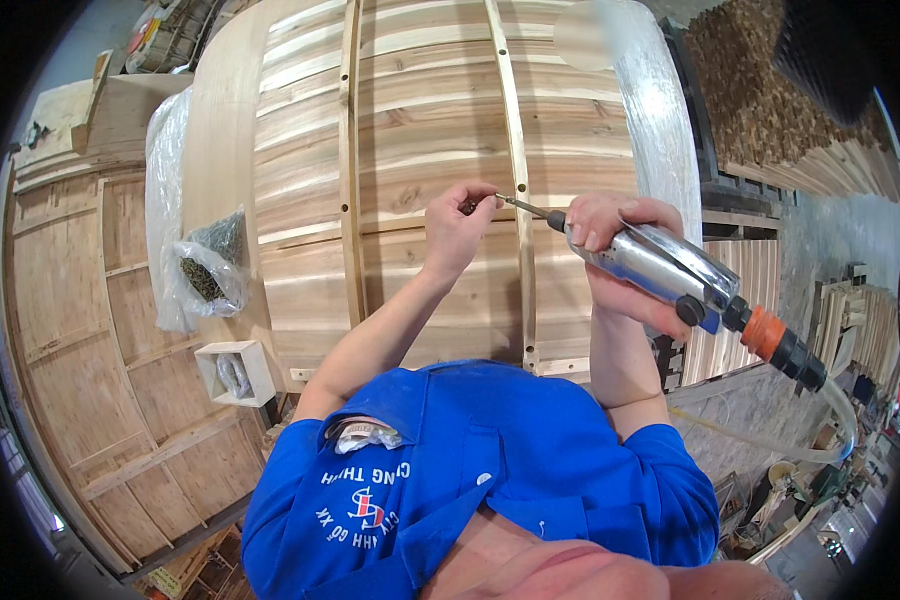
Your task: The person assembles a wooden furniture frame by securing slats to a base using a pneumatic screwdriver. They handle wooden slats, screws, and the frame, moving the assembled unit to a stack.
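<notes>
My right hand point(625, 240) grips a silver air screwdriver point(682, 268) with an orange collar and a hose at its back end. Its long thin bit point(530, 208) points left, tilted across a wooden strip. At the bit's tip, my left hand point(457, 230) is closed in a pinch, with small dark pieces that look like screws point(467, 207) showing between the fingers. Both hands are above a large slatted wooden panel point(430, 140). Two long battens point(349, 150) with dark round holes run along it; the right batten point(510, 110) passes beneath the bit.
An open plastic bag of small dark pieces point(202, 278) lies left of the panel. Near it sits a small wooden box point(234, 373) with a plastic-wrapped thing inside. Clear wrap point(660, 110) covers the panel's right side. Stacked wood point(740, 90) stands at right. The air hose point(842, 420) curves down.
</notes>
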Demonstrator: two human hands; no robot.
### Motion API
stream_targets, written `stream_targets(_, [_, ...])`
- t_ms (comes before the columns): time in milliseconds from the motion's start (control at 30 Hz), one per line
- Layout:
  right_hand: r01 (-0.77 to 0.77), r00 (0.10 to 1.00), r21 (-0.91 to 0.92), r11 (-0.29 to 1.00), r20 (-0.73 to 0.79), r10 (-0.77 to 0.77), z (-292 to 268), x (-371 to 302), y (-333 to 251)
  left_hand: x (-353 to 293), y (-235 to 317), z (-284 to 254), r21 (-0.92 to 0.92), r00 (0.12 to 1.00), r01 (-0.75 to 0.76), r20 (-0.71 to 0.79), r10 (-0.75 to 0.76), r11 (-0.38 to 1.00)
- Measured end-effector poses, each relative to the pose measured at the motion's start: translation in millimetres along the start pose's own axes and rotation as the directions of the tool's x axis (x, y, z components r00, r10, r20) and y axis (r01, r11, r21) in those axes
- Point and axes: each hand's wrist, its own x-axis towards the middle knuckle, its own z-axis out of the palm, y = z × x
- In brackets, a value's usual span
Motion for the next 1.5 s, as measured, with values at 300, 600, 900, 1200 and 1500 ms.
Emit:
stream_targets(300, [-0.003, 1.000, 0.008, 1.000, 0.009, 0.003, -27.6, 67.4, 71.4, 74.4, 27.5, 3.7, -0.290, 0.930, 0.268, 0.328, -0.168, 0.918])
stream_targets(600, [-0.081, 0.997, -0.241, 0.967, -0.004, 0.083, -53.3, 205.4, 167.1, 219.7, 40.3, 17.6, -0.188, 0.879, 0.328, 0.420, -0.226, 0.926])
stream_targets(900, [-0.200, 0.980, -0.311, 0.929, -0.051, 0.194, -72.3, 224.9, 218.0, 261.7, 25.9, 15.1, -0.137, 0.862, 0.358, 0.430, -0.270, 0.924])
stream_targets(1200, [-0.257, 0.966, -0.420, 0.870, -0.100, 0.237, -64.8, 220.9, 237.9, 232.8, -20.0, 7.0, -0.765, 0.859, 0.455, 0.242, -0.452, 0.456])
stream_targets(1500, [-0.255, 0.966, -0.439, 0.861, -0.152, 0.209, -59.4, 216.1, 229.0, 113.3, -19.2, -34.6, -0.613, 0.823, 0.566, 0.392, -0.411, 0.551])
